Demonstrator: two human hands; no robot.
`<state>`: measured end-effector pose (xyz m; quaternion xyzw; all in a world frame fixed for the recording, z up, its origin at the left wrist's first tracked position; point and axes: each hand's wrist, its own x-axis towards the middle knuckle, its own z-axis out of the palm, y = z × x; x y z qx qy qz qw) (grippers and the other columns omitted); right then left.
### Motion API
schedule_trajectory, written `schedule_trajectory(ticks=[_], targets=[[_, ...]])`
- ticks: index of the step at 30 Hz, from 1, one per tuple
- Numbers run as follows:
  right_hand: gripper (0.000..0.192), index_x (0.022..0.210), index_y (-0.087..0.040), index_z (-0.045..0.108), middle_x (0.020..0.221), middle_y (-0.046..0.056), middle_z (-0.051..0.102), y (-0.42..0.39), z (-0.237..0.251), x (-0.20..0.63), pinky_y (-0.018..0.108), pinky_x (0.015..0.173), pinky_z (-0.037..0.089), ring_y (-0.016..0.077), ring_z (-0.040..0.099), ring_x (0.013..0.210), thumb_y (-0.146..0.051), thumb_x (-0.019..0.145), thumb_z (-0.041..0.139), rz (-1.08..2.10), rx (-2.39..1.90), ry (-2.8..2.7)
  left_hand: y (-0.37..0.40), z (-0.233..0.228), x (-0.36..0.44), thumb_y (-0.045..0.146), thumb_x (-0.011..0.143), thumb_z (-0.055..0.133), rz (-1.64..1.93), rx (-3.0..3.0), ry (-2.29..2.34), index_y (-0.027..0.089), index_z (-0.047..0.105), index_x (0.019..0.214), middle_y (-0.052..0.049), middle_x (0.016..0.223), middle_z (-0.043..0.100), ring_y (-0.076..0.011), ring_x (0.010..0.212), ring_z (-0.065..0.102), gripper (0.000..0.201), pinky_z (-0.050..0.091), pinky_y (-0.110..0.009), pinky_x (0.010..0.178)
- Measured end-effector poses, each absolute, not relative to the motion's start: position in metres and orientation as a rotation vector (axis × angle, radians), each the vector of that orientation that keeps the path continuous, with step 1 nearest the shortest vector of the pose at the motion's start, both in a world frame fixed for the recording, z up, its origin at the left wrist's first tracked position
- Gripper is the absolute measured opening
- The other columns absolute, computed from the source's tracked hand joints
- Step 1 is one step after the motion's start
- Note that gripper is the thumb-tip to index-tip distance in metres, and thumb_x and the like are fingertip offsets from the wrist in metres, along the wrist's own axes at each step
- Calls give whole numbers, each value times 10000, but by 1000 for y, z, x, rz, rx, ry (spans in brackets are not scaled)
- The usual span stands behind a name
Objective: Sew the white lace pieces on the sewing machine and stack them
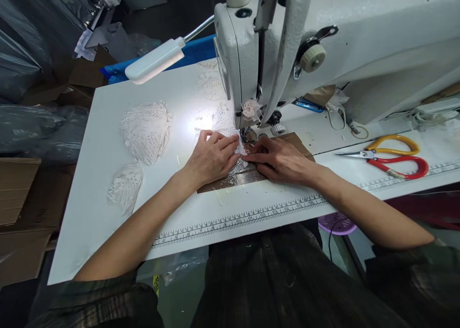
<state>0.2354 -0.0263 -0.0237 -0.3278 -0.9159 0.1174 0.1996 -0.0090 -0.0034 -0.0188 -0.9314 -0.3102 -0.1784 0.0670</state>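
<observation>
Both hands lie flat on the surface (108, 141), left hand (210, 158) and right hand (276, 161) meeting fingertip to fingertip, fingers pressed together, pinning a small lace piece (240, 150) just under the sewing machine's (323, 40) needle so it cannot shift

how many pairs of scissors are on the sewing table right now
2. The yellow-handled scissors lie right of the sewing machine, and the red-handled scissors lie just in front of them, crossing them. Others may be hidden behind the machine.
</observation>
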Motion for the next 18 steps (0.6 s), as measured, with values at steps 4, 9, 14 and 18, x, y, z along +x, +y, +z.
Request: schedule_trajectory(ticks=[4, 9, 14, 18], targets=[[361, 1227, -272, 708, 1088, 114, 586, -25, -26, 236, 439, 861, 510, 242, 576, 948, -206, 940, 499, 340, -915, -2553, -5, -22, -8, 280, 960, 535, -642, -2811, -990, 198, 673, 1209, -77, 1276, 689, -287, 987, 634, 297, 443, -487, 822], [359, 1226, -249, 710, 1070, 113, 579, -25, -28, 236, 423, 842, 506, 230, 563, 926, -200, 948, 488, 315, -929, -2531, -5, -22, -9, 283, 975, 525, -647, -2851, -1041, 176, 674, 1218, -73, 1305, 673, -276, 1062, 632, 305, 463, -482, 878], [360, 1209, -254, 718, 1057, 104, 578, -25, -28, 234, 409, 843, 500, 219, 561, 915, -194, 955, 470, 305, -931, -2525, -3, -23, -11, 294, 977, 531, -668, -2864, -1048, 181, 669, 1224, -66, 1320, 665, -265, 1086, 632, 305, 472, -476, 903], [354, 1203, -264, 721, 1057, 103, 575, -25, -27, 234, 412, 841, 503, 221, 560, 919, -203, 959, 471, 300, -941, -2518, -2, -25, -11, 295, 980, 531, -698, -2862, -1040, 188, 669, 1217, -58, 1316, 668, -255, 1081, 637, 294, 478, -468, 904]])
